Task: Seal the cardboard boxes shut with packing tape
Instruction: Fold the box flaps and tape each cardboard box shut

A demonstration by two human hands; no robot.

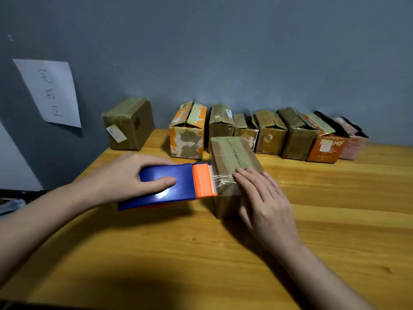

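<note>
1. Bare worktop [201,253] nearest, open room along the near edge.
2. Right hand [263,198], fingers straight and together, pressing tape flat on box [234,157]; left hand [125,175] gripping tape dispenser [169,184], mid-worktop.
3. Along the far edge: left box [128,124] taped, row of boxes [268,133] with flaps up, likely unsealed.

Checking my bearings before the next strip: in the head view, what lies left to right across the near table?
Left hand → tape dispenser → box → right hand, flat on the box's near end.
</note>
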